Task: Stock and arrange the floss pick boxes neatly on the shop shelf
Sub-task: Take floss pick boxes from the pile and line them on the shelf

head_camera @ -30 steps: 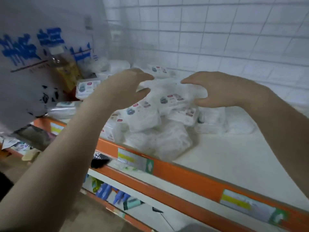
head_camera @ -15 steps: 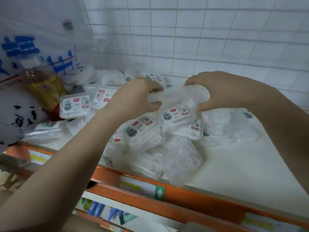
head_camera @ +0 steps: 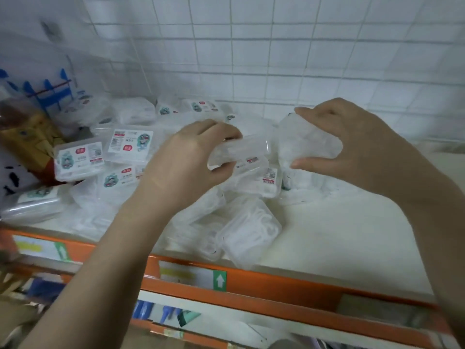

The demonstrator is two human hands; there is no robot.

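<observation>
Left hand (head_camera: 187, 157), centre of frame: fingers curled over the top of a clear floss pick box (head_camera: 241, 149), thumb under it, box held on edge above the pile.

Right hand (head_camera: 352, 139), right of centre: fingers and thumb clamped on a second clear box (head_camera: 305, 139), held tilted, just beside the first; whether the two boxes touch cannot be told.

Pile of floss pick boxes (head_camera: 141, 157), left and centre of frame: loose, unsorted, some label-up, some lying at angles, spread over the white shelf (head_camera: 339, 238) from the back wall to the front edge. One box (head_camera: 249, 231) lies tilted near the front lip.

Orange shelf rail (head_camera: 289, 283), lower frame: carries price tags, one with a green arrow (head_camera: 219, 280).

Yellow packet (head_camera: 27, 139), far left, beside the pile.

White tiled wall (head_camera: 276, 51), upper frame, behind the shelf.
</observation>
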